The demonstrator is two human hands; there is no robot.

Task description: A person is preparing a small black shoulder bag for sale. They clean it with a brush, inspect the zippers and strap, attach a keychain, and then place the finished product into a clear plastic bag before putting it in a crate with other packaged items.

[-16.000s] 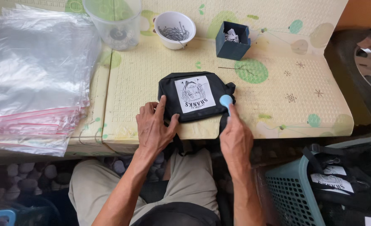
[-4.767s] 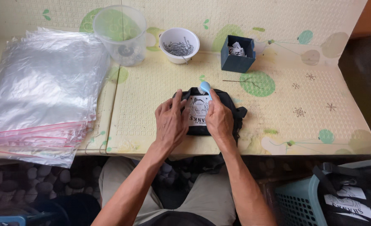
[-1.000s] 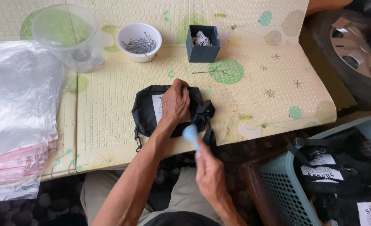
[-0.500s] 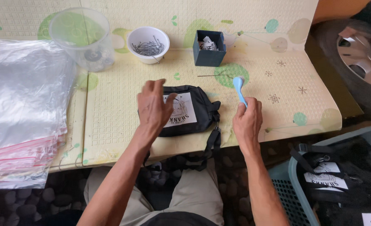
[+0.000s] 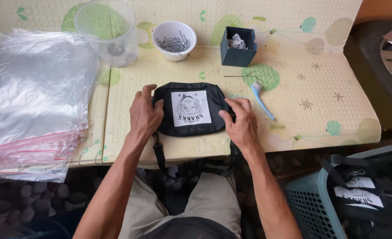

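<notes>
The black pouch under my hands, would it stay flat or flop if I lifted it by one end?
The black pouch looks like soft fabric, so it would probably sag. Its strap hangs over the mat's edge and would likely dangle and drag. It seems flat, so probably light.

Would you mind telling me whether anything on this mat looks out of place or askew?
Little stands out. The black pouch lies flat between both hands, its strap hanging over the mat's front edge. The light blue brush lies loose and slanted beside the right hand.

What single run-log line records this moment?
left hand: on black pouch | right hand: on pouch | blue brush: lying on mat
</notes>
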